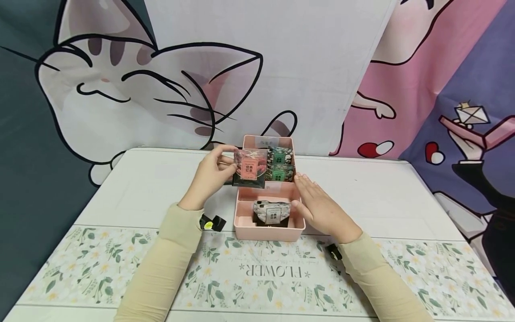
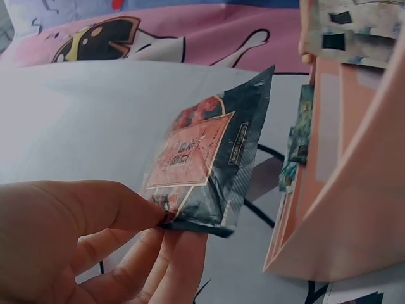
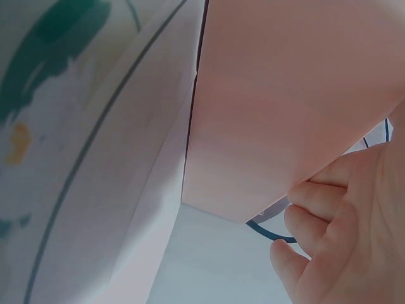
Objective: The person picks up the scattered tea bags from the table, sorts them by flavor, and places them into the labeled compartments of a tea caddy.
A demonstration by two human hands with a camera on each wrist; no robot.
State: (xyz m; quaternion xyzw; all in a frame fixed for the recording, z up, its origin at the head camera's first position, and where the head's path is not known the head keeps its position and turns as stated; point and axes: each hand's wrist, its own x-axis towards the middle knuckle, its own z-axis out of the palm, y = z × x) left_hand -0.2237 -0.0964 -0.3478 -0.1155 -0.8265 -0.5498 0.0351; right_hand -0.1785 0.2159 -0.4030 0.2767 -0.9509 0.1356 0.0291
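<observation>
My left hand (image 1: 211,172) pinches a tea sachet (image 1: 250,169), red and black with a pink label, between thumb and fingers. It is held up over the left side of a pink divided box (image 1: 269,234); in the left wrist view the sachet (image 2: 199,155) tilts, its dark edge towards the box. Fairly straight, the fingers of my right hand (image 1: 322,208) lie along the box's right side, and the right wrist view has them beside the pink wall (image 3: 278,107). Green tea sachets (image 1: 280,155) fill the rear right of the box. A grey-white sachet (image 1: 272,213) stands in the front compartment.
The box stands on a white table (image 1: 362,192) with a floral printed strip (image 1: 132,268) across its front part. Behind rises a cloth backdrop (image 1: 301,67) with a cartoon cat. Small black straps show at both wrists.
</observation>
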